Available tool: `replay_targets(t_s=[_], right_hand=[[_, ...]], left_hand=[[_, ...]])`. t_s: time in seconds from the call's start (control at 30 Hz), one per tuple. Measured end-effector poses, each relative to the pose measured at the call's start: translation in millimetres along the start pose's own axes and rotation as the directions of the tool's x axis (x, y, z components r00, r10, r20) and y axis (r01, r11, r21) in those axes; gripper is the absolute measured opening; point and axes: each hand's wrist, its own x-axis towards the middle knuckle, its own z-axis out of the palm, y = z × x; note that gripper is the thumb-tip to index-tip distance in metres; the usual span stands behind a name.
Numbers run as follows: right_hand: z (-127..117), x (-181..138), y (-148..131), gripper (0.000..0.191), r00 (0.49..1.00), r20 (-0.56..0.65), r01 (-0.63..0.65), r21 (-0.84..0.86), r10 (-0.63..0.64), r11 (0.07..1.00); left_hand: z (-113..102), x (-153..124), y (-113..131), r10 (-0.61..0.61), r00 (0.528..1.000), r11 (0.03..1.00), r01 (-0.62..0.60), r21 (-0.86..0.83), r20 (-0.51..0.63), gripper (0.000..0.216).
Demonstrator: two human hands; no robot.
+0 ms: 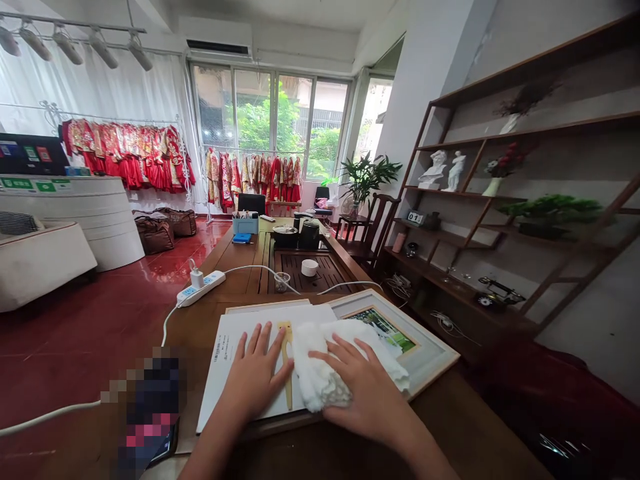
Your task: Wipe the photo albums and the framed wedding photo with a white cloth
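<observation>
We spread our left hand (259, 379) wide over the white sheet (227, 367). Our right hand (364, 383), fingers apart, rests on white cloth (309, 363) that partly covers the framed picture (431, 357).

Daylight enters through far windows (255, 113), partly washed out; glare streaks the glossy red floor (65, 333); shelving (475, 195) at right is dimmer; wide-angle stretch distorts the edges, and pixelation masks a patch at lower left

“01” displayed on a small white block (415, 217), with print (223, 348) on the white sheet (273, 401) too small to be read
</observation>
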Motion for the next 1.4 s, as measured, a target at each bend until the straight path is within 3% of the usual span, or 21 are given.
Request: replay_targets(t_s=[0.13,0.4,0.57,0.77,0.9,1.13,1.27,1.4], right_hand=[[-0.5,-1.7,2.8,0.079,1.0,-0.001,0.006,-0.018,-0.006,1.0],[-8.5,67.7,24.8,0.069,0.996,-0.085,-0.006,-0.132,-0.005,0.991],[-11.4,86.1,27.1,0.071,0.996,-0.091,0.011,-0.127,-0.022,0.992],[-14.1,70.3,19.5,0.067,0.996,-0.064,0.061,-0.109,-0.068,0.992],[-12.8,40.1,5.7,0.072,0.995,-0.025,0.095,-0.06,-0.097,0.994],[-23.1,-12.1,-4.9,0.074,0.995,0.086,0.041,0.014,-0.042,0.999],[-31.4,-8.0,-1.0,0.07,0.994,0.106,0.006,-0.04,-0.002,0.999],[-30.7,17.9,9.1,0.066,0.998,0.063,-0.005,-0.085,0.01,0.996]], left_hand=[[-1.0,0.4,0.2,0.003,1.0,1.0,-0.003,-0.006,0.006,0.063],[-0.6,-0.5,0.5,-0.005,1.0,1.0,0.005,0.006,0.008,0.062],[1.8,1.0,1.5,-0.023,1.0,1.0,0.023,0.014,0.007,0.062],[0.9,1.4,1.9,-0.024,1.0,1.0,0.024,0.019,0.018,0.063],[1.2,1.6,1.4,-0.028,0.999,0.999,0.027,0.034,0.021,0.063],[1.6,0.9,-0.6,-0.011,1.0,1.0,0.011,0.008,0.017,0.063],[0.8,0.4,-1.1,-0.013,1.0,1.0,0.013,0.001,0.022,0.063],[-0.3,0.5,-1.4,-0.01,0.999,1.0,0.01,-0.003,0.035,0.063]])
